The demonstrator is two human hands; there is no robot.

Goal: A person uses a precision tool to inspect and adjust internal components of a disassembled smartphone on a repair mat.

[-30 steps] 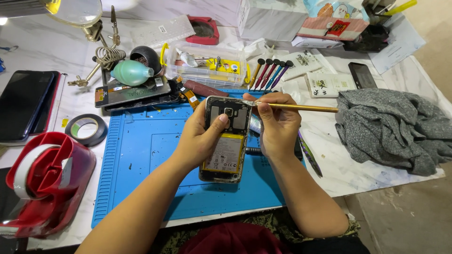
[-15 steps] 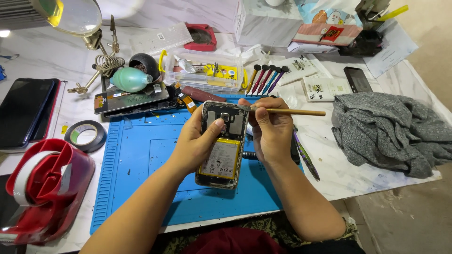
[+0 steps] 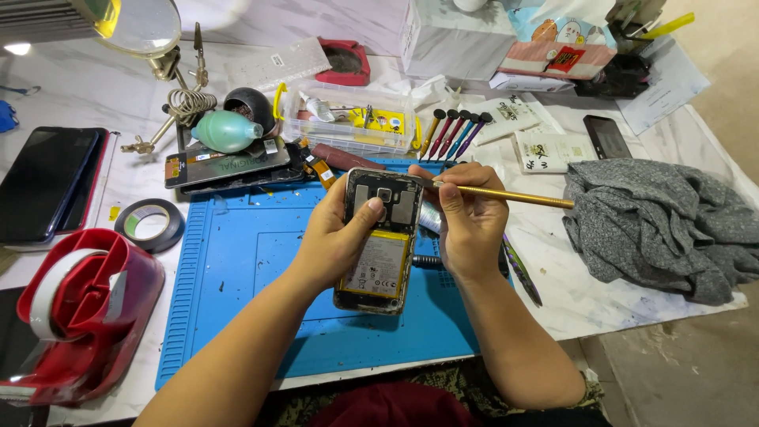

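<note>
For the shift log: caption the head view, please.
Left hand holds an opened phone over a blue mat; right hand works a gold tool at its top.

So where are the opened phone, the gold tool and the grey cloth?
Opened phone [image 3: 378,261]: head view, on its exposed battery.
Gold tool [image 3: 522,196]: head view, middle of the shaft, beyond the right hand [image 3: 468,221].
Grey cloth [image 3: 660,225]: head view, centre of the crumpled heap.
</note>
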